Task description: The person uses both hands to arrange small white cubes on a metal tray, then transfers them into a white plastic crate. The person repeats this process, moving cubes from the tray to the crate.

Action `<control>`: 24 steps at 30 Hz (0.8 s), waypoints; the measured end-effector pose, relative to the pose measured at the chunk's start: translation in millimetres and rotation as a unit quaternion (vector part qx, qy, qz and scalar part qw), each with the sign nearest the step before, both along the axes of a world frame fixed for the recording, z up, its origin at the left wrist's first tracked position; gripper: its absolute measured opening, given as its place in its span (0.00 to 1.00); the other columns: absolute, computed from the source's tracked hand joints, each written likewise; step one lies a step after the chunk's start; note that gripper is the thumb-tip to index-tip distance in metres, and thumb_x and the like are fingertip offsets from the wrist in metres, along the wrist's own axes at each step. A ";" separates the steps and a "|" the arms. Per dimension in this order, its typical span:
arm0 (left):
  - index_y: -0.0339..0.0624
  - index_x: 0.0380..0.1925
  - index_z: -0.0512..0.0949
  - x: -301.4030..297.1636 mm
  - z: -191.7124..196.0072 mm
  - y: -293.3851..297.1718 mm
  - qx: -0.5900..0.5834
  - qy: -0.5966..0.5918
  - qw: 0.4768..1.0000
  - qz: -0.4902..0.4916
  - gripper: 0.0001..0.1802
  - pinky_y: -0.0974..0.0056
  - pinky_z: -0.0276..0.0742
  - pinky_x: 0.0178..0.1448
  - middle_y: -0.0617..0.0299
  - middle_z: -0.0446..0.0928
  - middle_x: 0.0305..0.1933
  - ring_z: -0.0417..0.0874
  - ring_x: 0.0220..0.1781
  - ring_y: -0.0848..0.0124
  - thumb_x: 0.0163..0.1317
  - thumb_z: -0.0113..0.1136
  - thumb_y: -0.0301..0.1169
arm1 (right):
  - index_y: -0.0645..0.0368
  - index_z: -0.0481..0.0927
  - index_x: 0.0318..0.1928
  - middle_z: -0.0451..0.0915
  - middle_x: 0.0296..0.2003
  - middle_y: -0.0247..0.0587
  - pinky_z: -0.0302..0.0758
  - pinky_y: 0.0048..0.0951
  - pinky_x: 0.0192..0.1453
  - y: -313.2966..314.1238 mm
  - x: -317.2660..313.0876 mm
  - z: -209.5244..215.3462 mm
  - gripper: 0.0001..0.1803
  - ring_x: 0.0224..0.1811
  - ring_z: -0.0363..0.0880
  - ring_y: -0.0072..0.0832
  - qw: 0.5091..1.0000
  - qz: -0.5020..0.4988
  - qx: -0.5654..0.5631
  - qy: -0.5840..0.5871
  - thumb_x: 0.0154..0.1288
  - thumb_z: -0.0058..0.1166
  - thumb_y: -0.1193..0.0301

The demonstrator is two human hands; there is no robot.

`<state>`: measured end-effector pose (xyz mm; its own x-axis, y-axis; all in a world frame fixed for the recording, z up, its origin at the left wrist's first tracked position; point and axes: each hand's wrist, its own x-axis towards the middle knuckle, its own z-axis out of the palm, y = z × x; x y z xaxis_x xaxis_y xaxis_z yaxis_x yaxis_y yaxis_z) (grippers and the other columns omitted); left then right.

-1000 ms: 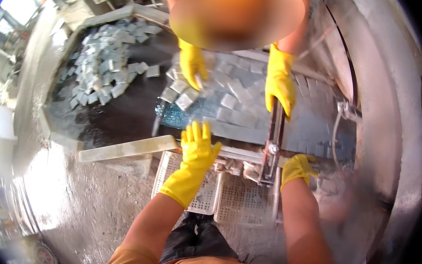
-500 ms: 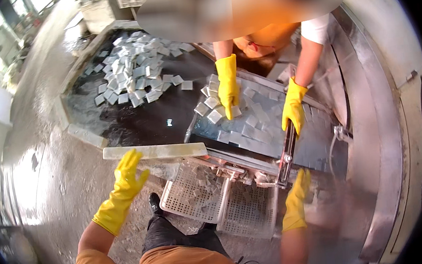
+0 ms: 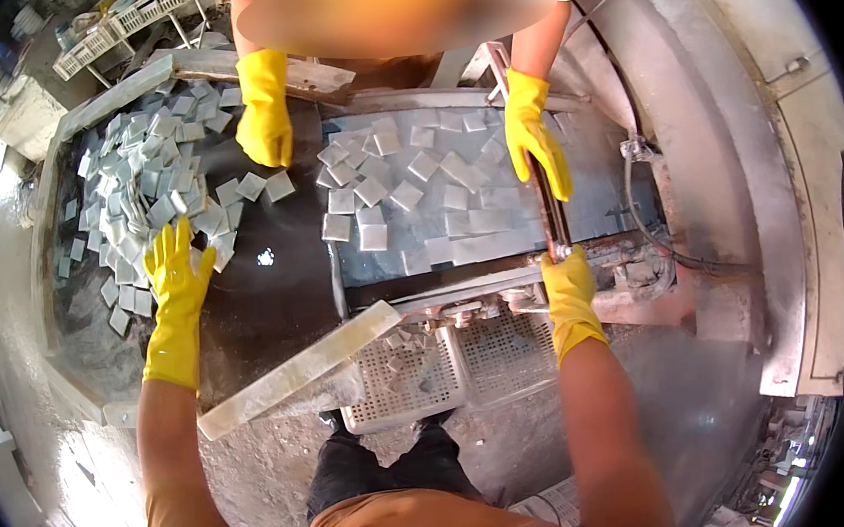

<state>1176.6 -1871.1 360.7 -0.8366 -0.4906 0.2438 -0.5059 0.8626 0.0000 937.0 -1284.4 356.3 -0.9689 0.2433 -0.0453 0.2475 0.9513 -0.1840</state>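
Observation:
My left hand (image 3: 177, 265), in a yellow rubber glove, reaches over the near side of a heap of small square pale tiles (image 3: 146, 152), fingers spread; whether it presses on them I cannot tell. The heap lies on a dark wet surface (image 3: 265, 302). My right hand (image 3: 570, 296), gloved the same way, is closed around the near end of a narrow metal bar (image 3: 550, 214). This bar spans a wet bed (image 3: 377, 265) with scattered tiles (image 3: 406, 197) on it. Across from me, a co-worker's gloved hand (image 3: 534, 133) rests on the same bar.
The co-worker's other gloved hand (image 3: 265, 112) hangs between heap and bed. A pale stone strip (image 3: 301, 369) lies slantwise along the near edge. Perforated plastic baskets (image 3: 407, 383) with tile scraps stand below the bed, by my feet. A hose (image 3: 635, 215) curves at the right.
My left hand has gone forward to the tile heap. My right hand has taken hold of the bar's end. The co-worker's hand has left the bed's tiles, now more spread out. My view has shifted.

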 end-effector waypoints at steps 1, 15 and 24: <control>0.54 0.77 0.64 -22.0 6.9 -5.9 0.020 -0.087 0.992 0.092 0.44 0.30 0.44 0.80 0.42 0.62 0.79 0.57 0.81 0.39 0.65 0.61 0.59 | 0.56 0.80 0.50 0.88 0.42 0.53 0.81 0.51 0.52 -4.8 3.9 0.8 0.27 0.48 0.87 0.54 1.000 -0.008 -0.007 -0.009 0.59 0.66 0.51; 0.55 0.73 0.70 -92.5 -44.0 100.4 0.040 0.077 0.996 -0.007 0.41 0.24 0.52 0.75 0.46 0.70 0.72 0.66 0.75 0.41 0.61 0.68 0.54 | 0.60 0.80 0.59 0.87 0.48 0.55 0.81 0.48 0.57 -10.6 -2.5 2.7 0.34 0.52 0.86 0.52 1.000 -0.015 0.022 -0.014 0.60 0.67 0.49; 0.45 0.68 0.74 23.5 -33.5 38.2 -0.026 0.101 0.993 -0.061 0.36 0.38 0.60 0.74 0.38 0.71 0.70 0.69 0.70 0.38 0.58 0.69 0.39 | 0.60 0.78 0.60 0.86 0.51 0.56 0.80 0.48 0.59 -4.9 -3.6 -6.0 0.35 0.54 0.85 0.52 1.000 -0.011 -0.002 -0.021 0.59 0.67 0.50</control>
<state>1200.1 -1832.9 327.2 -0.8200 -0.3709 0.4359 -0.3919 0.9189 0.0446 933.3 -1289.3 350.4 -0.9606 0.2635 -0.0880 0.2754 0.9448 -0.1775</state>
